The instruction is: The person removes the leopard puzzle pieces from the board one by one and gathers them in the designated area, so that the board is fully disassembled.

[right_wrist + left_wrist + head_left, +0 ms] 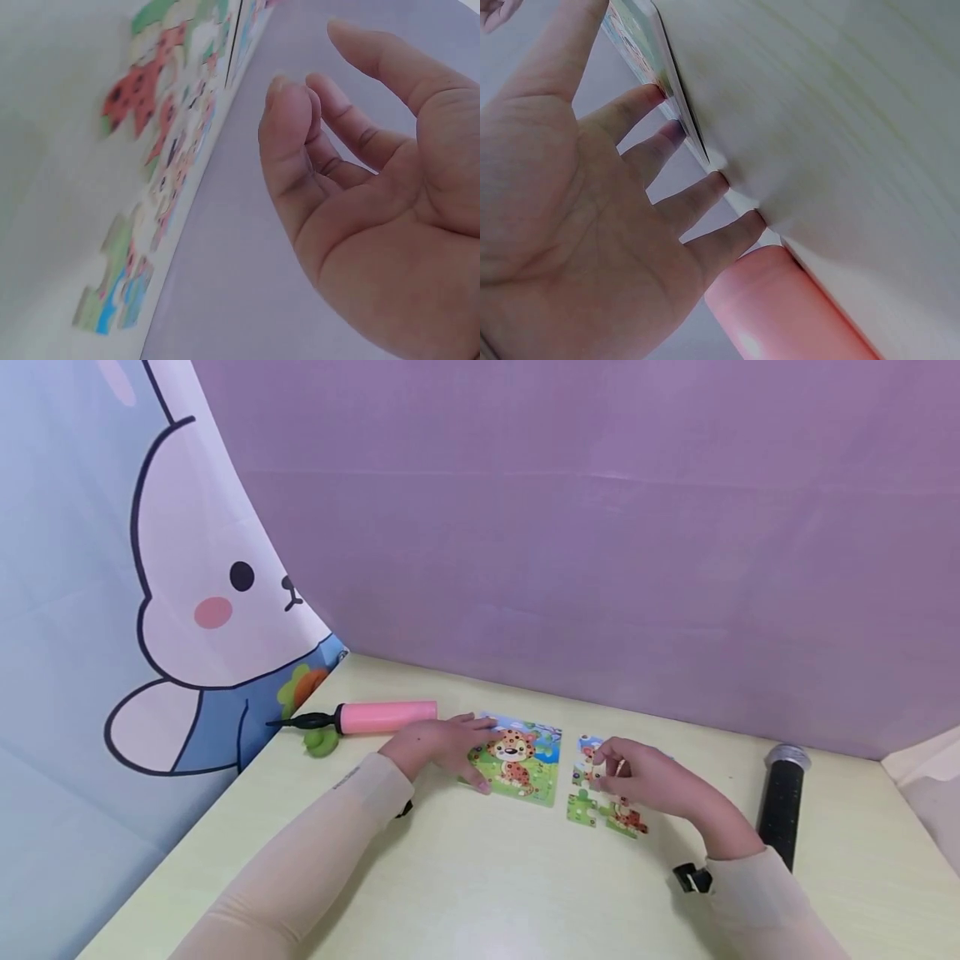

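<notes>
A square leopard-cub picture board (542, 764) lies flat on the table. My left hand (452, 745) is spread at its left side, with fingertips at the edge in the left wrist view and the thumb by the near corner. Right of the board lie loose jigsaw pieces, among them a green piece (581, 808) and a spotted orange-and-green piece (624, 820). Just above these pieces is my right hand (651, 778), fingers loosely bent and thumb apart. In the right wrist view nothing sits between its fingers, and a separate green-and-blue piece (112, 292) lies apart from the joined ones.
A pink hand pump (382, 717) with a black nozzle lies to the left, close to my left hand. In front of it is a curled green object (321, 743). A black cylinder with a silver end (782, 806) lies beyond my right wrist. A purple curtain (600, 568) hangs behind the table.
</notes>
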`<state>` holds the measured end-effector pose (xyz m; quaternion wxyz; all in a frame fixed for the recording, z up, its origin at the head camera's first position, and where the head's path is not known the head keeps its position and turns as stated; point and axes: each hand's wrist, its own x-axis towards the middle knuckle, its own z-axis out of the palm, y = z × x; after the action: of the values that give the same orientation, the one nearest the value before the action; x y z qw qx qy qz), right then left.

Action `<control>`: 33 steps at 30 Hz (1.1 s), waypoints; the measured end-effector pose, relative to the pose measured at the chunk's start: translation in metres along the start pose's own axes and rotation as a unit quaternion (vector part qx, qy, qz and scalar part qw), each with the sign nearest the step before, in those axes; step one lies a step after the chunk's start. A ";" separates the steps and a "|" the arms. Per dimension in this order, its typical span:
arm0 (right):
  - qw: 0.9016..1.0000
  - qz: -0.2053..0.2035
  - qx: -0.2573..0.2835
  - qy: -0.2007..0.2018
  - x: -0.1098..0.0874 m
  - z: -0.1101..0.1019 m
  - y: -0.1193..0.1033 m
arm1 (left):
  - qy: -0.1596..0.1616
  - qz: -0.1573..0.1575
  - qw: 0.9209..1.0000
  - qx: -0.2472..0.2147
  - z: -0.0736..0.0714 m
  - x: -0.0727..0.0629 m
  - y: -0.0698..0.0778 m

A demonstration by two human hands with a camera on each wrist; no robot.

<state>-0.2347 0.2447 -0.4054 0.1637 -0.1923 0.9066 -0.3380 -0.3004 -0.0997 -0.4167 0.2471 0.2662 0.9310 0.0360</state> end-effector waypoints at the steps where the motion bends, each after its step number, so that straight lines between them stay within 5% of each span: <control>1: 1.000 -0.002 0.005 0.000 0.002 0.000 -0.001 | -0.001 0.000 1.000 0.000 0.000 0.000 0.000; 13: 0.999 -0.027 0.020 0.019 0.029 0.005 -0.013 | -0.007 -0.007 1.000 -0.003 0.002 0.002 -0.001; 33: 0.995 -0.054 0.074 -0.025 0.075 0.045 -0.017 | -0.017 -0.017 1.000 0.001 0.002 0.005 -0.002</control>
<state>-0.2772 0.1739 -0.4387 0.1811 -0.2370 0.8629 -0.4079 -0.3040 -0.0991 -0.4206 0.2636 0.2515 0.9309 0.0264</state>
